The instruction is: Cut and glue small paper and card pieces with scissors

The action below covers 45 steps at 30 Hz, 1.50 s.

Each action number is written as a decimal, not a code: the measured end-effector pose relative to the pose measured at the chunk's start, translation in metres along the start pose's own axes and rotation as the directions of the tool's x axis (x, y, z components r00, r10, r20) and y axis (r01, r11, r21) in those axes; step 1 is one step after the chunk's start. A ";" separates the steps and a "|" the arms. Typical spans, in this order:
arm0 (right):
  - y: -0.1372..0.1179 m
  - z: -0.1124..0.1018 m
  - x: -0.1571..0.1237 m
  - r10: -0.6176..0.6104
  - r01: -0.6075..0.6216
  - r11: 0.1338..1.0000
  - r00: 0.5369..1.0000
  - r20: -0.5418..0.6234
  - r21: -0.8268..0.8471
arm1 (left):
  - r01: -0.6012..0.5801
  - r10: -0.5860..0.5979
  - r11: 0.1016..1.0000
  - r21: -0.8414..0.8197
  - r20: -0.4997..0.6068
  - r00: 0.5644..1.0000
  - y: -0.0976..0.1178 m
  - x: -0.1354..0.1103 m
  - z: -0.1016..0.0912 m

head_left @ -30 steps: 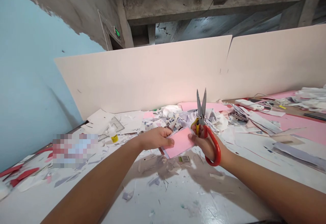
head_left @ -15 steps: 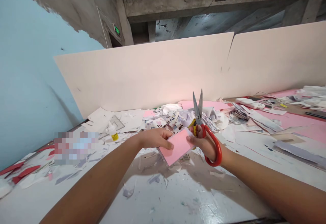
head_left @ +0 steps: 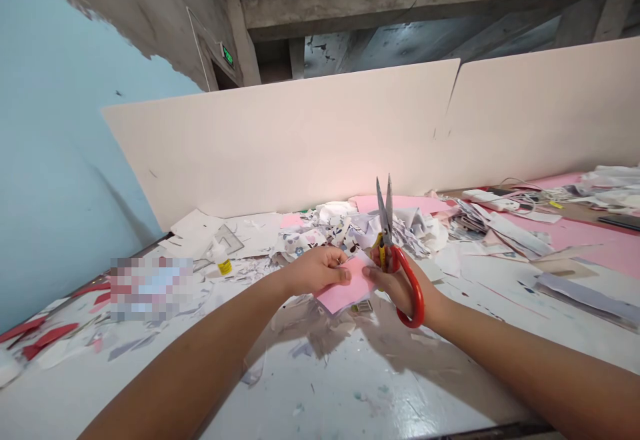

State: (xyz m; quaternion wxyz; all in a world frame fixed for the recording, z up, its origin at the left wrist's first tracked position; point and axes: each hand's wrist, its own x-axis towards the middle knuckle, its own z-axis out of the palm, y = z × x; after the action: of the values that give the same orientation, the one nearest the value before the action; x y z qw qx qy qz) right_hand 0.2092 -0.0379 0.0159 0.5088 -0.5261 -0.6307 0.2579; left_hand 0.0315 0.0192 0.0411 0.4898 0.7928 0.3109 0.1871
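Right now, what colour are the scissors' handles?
The handles are red, best seen in the head view.

Blurred: pixelated patch (head_left: pixel 151 289) lay near left edge of the counter (head_left: pixel 320 393) | Hidden: left hand (head_left: pixel 317 271) covered part of the pink paper (head_left: pixel 345 293) | Too small: glue bottle (head_left: pixel 219 258) label was unreadable

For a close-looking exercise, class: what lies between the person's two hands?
A sheet of pink paper lies between the left hand and the right hand, which holds red-handled scissors; the head view shows this.

The white table (head_left: pixel 350 387) carries a heap of crumpled floral scraps (head_left: pixel 345 227), with a white glue bottle (head_left: pixel 219 260) left of it and pink sheets (head_left: pixel 585 243) right of it.
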 end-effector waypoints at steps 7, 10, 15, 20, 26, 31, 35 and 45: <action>-0.004 -0.012 0.000 -0.001 -0.004 0.998 0.997 0.077 0.063 | 0.000 0.003 0.998 0.056 -0.056 0.998 0.010 -0.008 -0.014; -0.006 -0.023 0.001 -0.009 0.011 1.000 0.993 0.115 -0.018 | -0.004 0.007 0.999 0.032 -0.108 0.994 0.017 -0.014 -0.027; -0.006 -0.034 0.001 -0.040 0.087 0.979 0.968 0.248 -0.183 | 0.031 -0.017 0.997 0.067 -0.211 0.977 0.026 -0.026 -0.050; -0.005 -0.031 0.001 -0.078 0.164 0.964 0.927 0.367 -0.209 | 0.021 -0.033 0.999 -0.048 -0.279 0.960 0.028 -0.030 -0.062; -0.008 -0.028 0.000 -0.156 0.213 0.970 0.914 0.375 -0.115 | 0.005 -0.006 1.000 -0.004 -0.262 0.965 0.026 -0.030 -0.061; -0.006 -0.027 0.001 -0.167 0.233 0.967 0.889 0.426 -0.108 | 0.013 -0.006 1.000 0.027 -0.241 0.970 0.025 -0.028 -0.057; -0.006 -0.027 0.002 -0.157 0.233 0.964 0.886 0.436 -0.127 | 0.022 -0.014 0.999 0.036 -0.228 0.974 0.029 -0.029 -0.054; -0.010 -0.026 0.002 -0.153 0.236 0.962 0.884 0.443 -0.137 | 0.016 -0.011 1.000 0.022 -0.214 0.977 0.029 -0.029 -0.054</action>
State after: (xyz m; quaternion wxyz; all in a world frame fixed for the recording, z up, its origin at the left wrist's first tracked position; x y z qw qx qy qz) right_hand 0.2296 -0.0447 0.0340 0.3297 -0.4359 -0.7980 0.2540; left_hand -0.0135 0.0258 0.0914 0.4454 0.7717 0.3693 0.2641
